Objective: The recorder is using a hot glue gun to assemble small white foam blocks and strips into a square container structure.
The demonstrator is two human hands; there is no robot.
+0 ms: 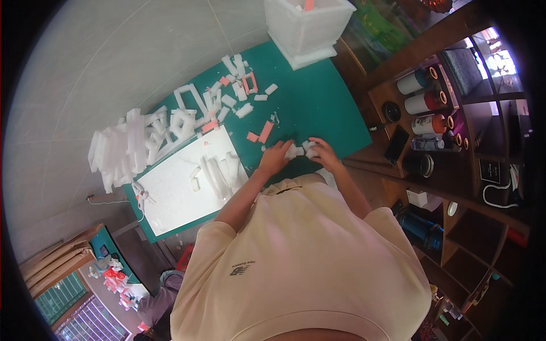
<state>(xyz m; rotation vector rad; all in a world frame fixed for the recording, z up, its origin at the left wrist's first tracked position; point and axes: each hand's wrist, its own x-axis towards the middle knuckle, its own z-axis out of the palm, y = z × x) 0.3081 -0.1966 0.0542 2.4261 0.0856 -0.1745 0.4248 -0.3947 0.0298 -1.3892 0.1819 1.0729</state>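
Close to the near edge of the green table mat (318, 96), my left hand (276, 158) has its fingers closed on a small white foam piece (293, 152). Facing it, my right hand (326, 153) grips another white foam piece (310, 148) between thumb and fingers. The two pieces almost meet; whether they touch is too small to tell. Just beyond my left hand lie a pink foam strip (265, 131) and a smaller pink block (252, 137). Small pale scraps (276, 117) are scattered beside the strip.
A white board (165, 199) at left carries curved white foam strips (213, 179). Foam offcuts (182, 125) and stacked white sheets (116, 150) pile behind it, near a white glue gun (142, 193). A white foam bin (307, 28) stands far back. Wooden shelves with bottles (424, 102) flank the right.
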